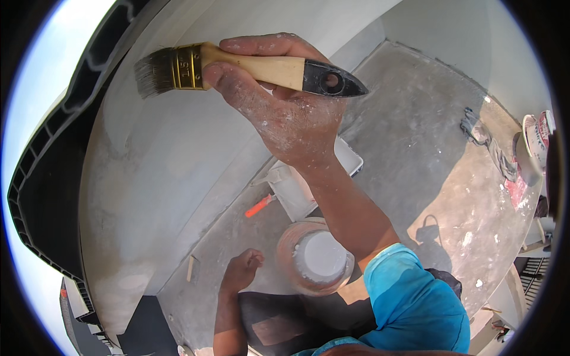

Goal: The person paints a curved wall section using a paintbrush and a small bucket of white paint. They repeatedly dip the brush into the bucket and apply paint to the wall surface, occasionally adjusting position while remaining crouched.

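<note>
Currently, with the bucket [287, 255] of white paint [323, 255] as the point of reference, the right hand [289, 118] is raised well above it, closed around the pale wooden handle of a paintbrush [279, 69], thumb and fingers pinching it near the gold-coloured metal band. The brush lies roughly level, its dark, pale-streaked bristles pointing left and its black handle tip pointing right, high above and to the left of the bucket, in front of the pale wall [154, 178]; whether the bristles touch that surface cannot be told. White specks dot the skin of this hand, and its arm wears a bright blue sleeve [409, 302]. The left hand [242, 271] is just left of the bucket, its fingers loosely curled, seemingly around nothing. Directly beyond the bucket, on the grey floor [392, 142], stands a white tray [292, 196], partly hidden by the right forearm, with an orange handle [259, 206] beside it. A small flat piece [191, 269] lies farther left of the bucket, near the wall's foot. Well to the bucket's right, a crumpled grey cloth [499, 155] lies on the floor.
</note>
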### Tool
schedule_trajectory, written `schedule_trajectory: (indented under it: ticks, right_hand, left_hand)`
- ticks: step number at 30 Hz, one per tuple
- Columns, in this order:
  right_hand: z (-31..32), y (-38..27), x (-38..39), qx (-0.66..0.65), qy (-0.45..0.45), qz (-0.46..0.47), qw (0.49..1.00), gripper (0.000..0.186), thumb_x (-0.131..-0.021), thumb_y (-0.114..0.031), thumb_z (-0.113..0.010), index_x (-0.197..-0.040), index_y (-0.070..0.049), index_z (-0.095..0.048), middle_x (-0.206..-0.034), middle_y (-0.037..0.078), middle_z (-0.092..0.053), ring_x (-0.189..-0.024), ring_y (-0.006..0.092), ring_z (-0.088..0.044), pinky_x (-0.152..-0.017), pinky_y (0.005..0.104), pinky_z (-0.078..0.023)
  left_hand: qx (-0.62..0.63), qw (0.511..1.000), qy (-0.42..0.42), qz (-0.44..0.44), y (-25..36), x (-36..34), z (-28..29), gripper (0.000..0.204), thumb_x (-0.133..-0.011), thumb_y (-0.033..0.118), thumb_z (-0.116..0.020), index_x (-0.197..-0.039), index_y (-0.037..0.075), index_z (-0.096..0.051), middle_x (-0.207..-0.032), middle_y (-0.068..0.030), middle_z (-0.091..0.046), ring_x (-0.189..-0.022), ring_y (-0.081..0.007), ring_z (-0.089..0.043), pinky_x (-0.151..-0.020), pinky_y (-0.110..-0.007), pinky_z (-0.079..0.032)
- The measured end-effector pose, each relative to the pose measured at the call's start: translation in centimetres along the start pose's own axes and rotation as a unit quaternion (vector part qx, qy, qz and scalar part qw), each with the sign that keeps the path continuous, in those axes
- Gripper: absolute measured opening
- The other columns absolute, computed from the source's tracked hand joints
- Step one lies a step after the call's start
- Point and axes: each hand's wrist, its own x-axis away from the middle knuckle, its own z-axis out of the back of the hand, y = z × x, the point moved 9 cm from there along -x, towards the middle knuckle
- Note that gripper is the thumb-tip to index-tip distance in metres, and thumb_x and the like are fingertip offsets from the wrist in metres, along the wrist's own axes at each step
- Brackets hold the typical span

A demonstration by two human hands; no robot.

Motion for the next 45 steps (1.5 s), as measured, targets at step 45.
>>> schedule_trajectory:
  ticks: [45]
  right_hand:
    - [12.0,-1.7,-12.0,0.019,0.145,-0.007,0.989,0.030,-0.089,-0.009,-0.078,-0.108,0.012,-0.069,-0.094,0.019,-0.072,-0.080,0.0210,-0.073,-0.074,0.0312,-0.063]
  left_hand:
    - [-0.014,1.000,-0.004,-0.019,1.6,-1.6,-0.4,0.023,-0.095,0.010,-0.053,-0.111,-0.002,-0.064,-0.100,-0.0102,-0.074,-0.090,-0.0181,-0.074,-0.083,-0.031,-0.055]
